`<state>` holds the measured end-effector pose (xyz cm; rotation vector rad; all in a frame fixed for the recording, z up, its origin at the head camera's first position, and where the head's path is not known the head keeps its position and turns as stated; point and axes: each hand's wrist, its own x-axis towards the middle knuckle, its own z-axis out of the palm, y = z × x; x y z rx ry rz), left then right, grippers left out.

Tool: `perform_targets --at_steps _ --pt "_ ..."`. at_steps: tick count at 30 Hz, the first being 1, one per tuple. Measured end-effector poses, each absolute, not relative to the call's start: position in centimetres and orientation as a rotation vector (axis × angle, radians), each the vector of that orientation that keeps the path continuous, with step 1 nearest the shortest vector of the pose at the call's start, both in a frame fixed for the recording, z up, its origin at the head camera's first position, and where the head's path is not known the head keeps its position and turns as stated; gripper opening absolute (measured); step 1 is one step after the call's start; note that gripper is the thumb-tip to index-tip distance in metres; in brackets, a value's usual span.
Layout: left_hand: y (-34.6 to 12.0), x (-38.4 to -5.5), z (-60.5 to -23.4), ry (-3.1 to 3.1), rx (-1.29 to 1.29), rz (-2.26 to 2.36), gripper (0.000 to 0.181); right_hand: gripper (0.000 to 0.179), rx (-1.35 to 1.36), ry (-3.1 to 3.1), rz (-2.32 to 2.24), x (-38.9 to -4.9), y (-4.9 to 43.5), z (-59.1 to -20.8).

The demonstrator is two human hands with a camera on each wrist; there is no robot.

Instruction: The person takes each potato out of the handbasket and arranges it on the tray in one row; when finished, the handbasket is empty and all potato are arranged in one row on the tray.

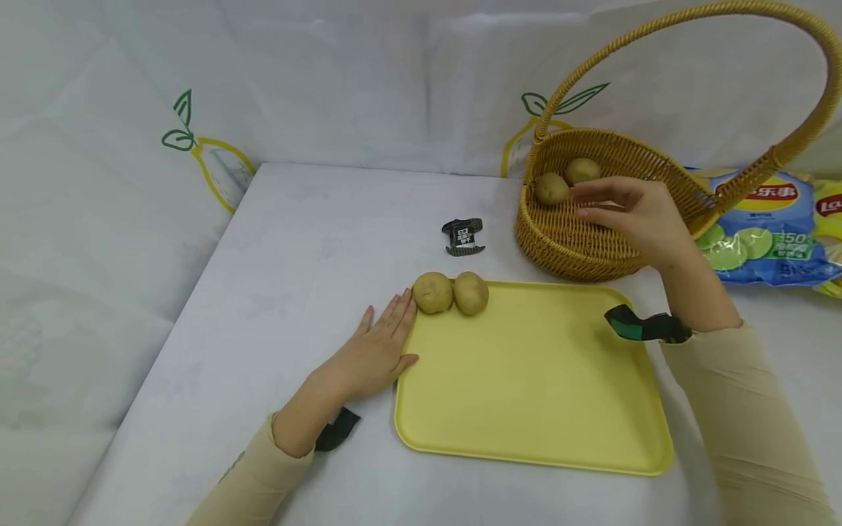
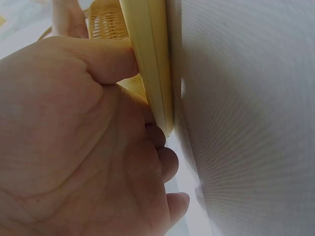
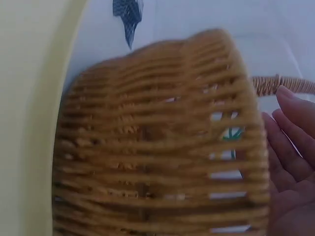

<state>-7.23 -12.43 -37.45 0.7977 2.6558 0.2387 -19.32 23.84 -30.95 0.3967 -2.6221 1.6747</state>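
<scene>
First inspector: Where is your left hand (image 1: pixel 371 358)?

Second inspector: You rest it along the left edge of the yellow tray (image 1: pixel 539 394), fingers extended and thumb on the rim. Your fingertips lie just beside the left tray potato (image 1: pixel 433 292); whether they touch it, I cannot tell.

First inspector: And your right hand (image 1: pixel 625 208)?

Second inspector: You have it over the wicker basket (image 1: pixel 555 256), fingers slightly bent, with a gap between thumb and fingers and nothing visible in its hold. Its fingertips are close to the front basket potato (image 1: pixel 551 188); contact cannot be confirmed. The basket wall hides that potato from your right wrist view.

First inspector: Locate the other potatoes for the operator.

Second inspector: Your right tray potato (image 1: pixel 471 294) touches the left one at the tray's far left corner. Your rear basket potato (image 1: pixel 584 171) sits inside the basket, just behind the front one.

First inspector: Surroundings?

Second inspector: On your tabletop (image 1: pixel 263 292), a small black packet (image 1: pixel 463 237) lies beyond the tray, left of the basket. A blue snack bag (image 1: pixel 783 256) lies to the basket's right.
</scene>
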Motion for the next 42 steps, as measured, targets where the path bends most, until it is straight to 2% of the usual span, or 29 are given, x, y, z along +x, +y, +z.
perform_targets --at_steps 5,14,25,32,42 --pt "-12.4 -7.2 -37.5 2.656 0.807 0.246 0.071 0.035 0.196 -2.726 1.572 -20.6 26.4 -31.7" --pt "-12.5 -7.3 -37.7 2.648 0.798 0.243 0.071 0.046 0.01 -2.861 1.359 -22.5 28.7 -32.5" --pt "-12.5 -7.2 -37.7 2.649 0.787 0.249 0.071 0.061 -0.049 -2.988 1.257 -24.3 28.8 -32.8" --pt "-12.5 -7.2 -37.6 2.657 0.799 0.244 0.071 0.082 -0.01 -3.203 1.172 -25.0 29.2 -32.9" --pt "-12.5 -7.3 -37.7 2.659 0.803 0.249 0.072 0.083 0.011 -3.289 0.997 -25.3 29.2 -33.0"
